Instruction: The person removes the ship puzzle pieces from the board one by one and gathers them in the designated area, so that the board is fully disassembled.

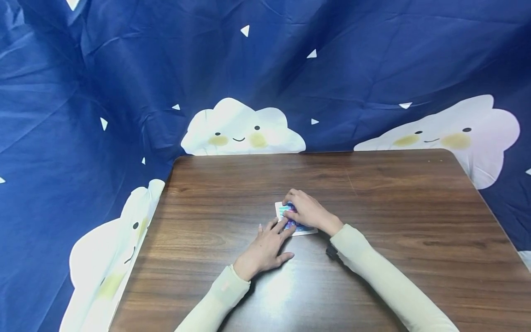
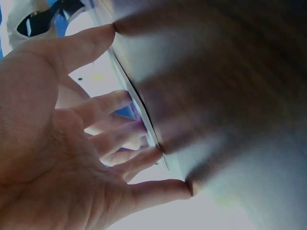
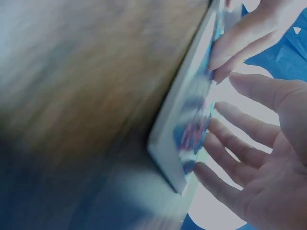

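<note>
A thin board (image 1: 306, 232) with a white border and a blue, purple and cyan picture lies flat on the table. My left hand (image 1: 264, 248) rests at its near left side with fingers spread. Several of its fingertips touch the board, while the thumb is down on the tabletop. Over the far part of the board is my right hand (image 1: 309, 210), its fingertips on the picture. The right wrist view shows those fingers slightly bent against the board's face (image 3: 189, 134), with no separate thing visible between them. Both hands cover much of the picture.
The brown wood-grain table (image 1: 207, 198) has rounded far corners. A dark object (image 1: 331, 251) shows under the right wrist. Behind and to the left hangs a blue cloth (image 1: 124, 60) with smiling white clouds and small triangles.
</note>
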{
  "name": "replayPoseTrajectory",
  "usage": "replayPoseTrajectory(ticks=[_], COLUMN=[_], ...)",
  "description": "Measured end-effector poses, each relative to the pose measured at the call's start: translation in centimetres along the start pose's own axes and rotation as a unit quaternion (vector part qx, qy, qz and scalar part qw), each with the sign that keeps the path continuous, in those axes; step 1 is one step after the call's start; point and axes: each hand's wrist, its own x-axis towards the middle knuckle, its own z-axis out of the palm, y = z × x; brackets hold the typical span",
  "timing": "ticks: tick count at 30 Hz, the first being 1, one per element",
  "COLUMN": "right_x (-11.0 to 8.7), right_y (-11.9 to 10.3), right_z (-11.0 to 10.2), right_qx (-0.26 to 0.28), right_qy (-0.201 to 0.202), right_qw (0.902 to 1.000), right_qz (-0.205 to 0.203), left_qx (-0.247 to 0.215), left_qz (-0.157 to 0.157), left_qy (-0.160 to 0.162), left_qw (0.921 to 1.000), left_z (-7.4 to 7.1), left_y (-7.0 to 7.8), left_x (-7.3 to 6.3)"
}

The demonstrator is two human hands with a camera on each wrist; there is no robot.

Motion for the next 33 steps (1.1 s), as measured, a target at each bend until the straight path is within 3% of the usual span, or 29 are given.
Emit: replayPoseTrajectory(ticks=[26,33], right_x=[0.5,-0.3], right_y=[0.2,1.2], right_z=[-0.2,-1.4], right_qx=[0.128,0.138], right_qy=[0.062,0.085], right_qw=[0.9898,0.9867], right_qz=[-0.012,0.018], left_qx=[-0.018,-0.013], left_qz=[0.004,0.007], left_qy=[-0.004,-0.003], left_qw=[0.9998,0.9999], left_z=[-0.2,-0.2], left_y=[-0.2,-0.1], left_x=[0.0,0.0])
